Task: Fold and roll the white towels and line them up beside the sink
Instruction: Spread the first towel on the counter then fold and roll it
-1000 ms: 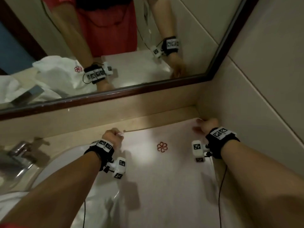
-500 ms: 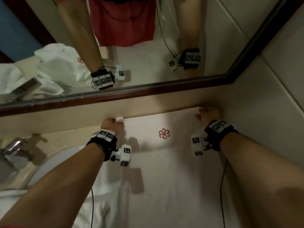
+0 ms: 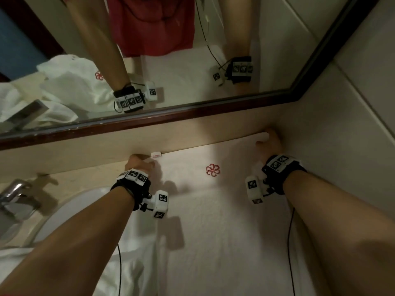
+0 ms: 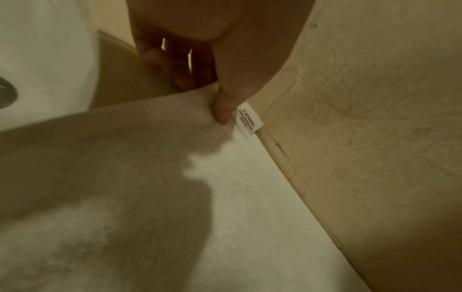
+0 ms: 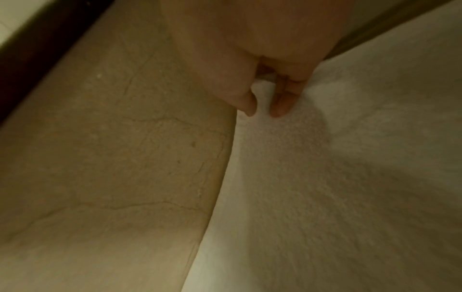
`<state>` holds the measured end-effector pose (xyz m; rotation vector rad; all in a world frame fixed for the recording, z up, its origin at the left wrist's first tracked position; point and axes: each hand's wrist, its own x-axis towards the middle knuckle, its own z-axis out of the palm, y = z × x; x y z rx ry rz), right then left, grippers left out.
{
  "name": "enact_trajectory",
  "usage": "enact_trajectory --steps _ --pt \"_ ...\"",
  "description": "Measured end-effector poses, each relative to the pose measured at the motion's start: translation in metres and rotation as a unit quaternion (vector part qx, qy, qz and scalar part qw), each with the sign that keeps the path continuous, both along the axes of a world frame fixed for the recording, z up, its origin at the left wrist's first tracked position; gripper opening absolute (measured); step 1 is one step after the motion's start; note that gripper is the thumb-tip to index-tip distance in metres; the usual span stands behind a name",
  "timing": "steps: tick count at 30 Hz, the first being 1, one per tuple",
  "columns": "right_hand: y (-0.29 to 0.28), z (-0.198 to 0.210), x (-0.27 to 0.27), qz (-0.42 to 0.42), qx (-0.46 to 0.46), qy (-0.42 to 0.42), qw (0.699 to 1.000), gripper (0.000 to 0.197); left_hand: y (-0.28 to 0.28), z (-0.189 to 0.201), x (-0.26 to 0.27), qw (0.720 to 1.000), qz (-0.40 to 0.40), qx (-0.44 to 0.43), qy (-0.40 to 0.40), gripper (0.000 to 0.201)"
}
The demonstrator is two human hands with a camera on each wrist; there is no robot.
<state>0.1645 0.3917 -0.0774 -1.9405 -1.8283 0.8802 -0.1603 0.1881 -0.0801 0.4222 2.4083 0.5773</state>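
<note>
1. The white towel (image 3: pixel 213 221) lay flat on the tabletop (image 3: pixel 89 174), right of the sink (image 3: pixel 70 208), far edge against the backsplash (image 3: pixel 192 135).
2. Left hand (image 3: pixel 139 164) pinched the far-left corner; right hand (image 3: pixel 270 142) seemingly pinched the far-right — both grips closed.
3. Best kept taut, corners level, before folding.

A left hand (image 4: pixel 220 39) pinches the far corner of a white towel (image 4: pixel 200 197) spread flat, thumb on top, fingers curled beneath. A small white label (image 4: pixel 247 120) with red lettering sticks out beside the thumb, against a beige stone backsplash (image 4: pixel 375 118). A white sink (image 4: pixel 45 59) curves at upper left.
</note>
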Motion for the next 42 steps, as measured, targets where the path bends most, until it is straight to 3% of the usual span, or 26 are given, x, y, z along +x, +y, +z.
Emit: enact_trajectory --steps 2,4,6,8,10,12,15,17,22,27,42 --pt "-0.005 0.004 0.002 0.021 0.039 0.008 0.999 0.007 -0.007 -0.003 -0.002 1.000 0.014 -0.016 0.017 0.042" --pt "-0.014 0.008 0.007 0.021 0.052 0.050 0.997 0.006 -0.010 0.001 -0.001 0.999 0.026 -0.005 0.030 0.041" --pt "-0.026 0.010 0.013 0.035 0.047 0.084 0.995 0.018 -0.009 0.012 0.007 0.999 0.021 0.038 0.033 0.031" --pt "-0.039 0.006 0.020 0.073 0.020 0.080 0.994 0.040 -0.007 0.020 0.024 0.996 -0.040 0.057 0.048 0.026" --pt "-0.055 0.001 0.023 0.125 -0.046 0.000 0.991 0.059 -0.008 0.024 0.047 0.988 -0.127 0.040 0.079 0.026" --pt "-0.072 -0.005 0.025 0.171 -0.115 -0.101 0.973 0.071 -0.013 0.027 0.069 0.971 -0.226 -0.010 0.075 0.040" --pt "-0.092 -0.011 0.030 0.240 -0.173 -0.226 0.928 0.078 -0.020 0.023 0.092 0.908 -0.392 -0.130 0.069 0.076" --pt "-0.104 -0.011 0.036 0.264 -0.172 -0.267 0.911 0.079 -0.026 0.016 0.099 0.879 -0.430 -0.188 0.083 0.088" --pt "-0.116 -0.010 0.047 0.268 -0.138 -0.259 0.918 0.077 -0.037 0.015 0.097 0.856 -0.457 -0.220 0.099 0.097" --pt "-0.108 -0.008 0.056 0.233 -0.155 -0.260 0.924 0.073 -0.034 0.017 0.099 0.860 -0.453 -0.218 0.088 0.102" --pt "-0.082 -0.002 0.049 0.248 -0.178 -0.265 0.915 0.074 -0.016 0.008 0.101 0.873 -0.410 -0.250 0.092 0.107"
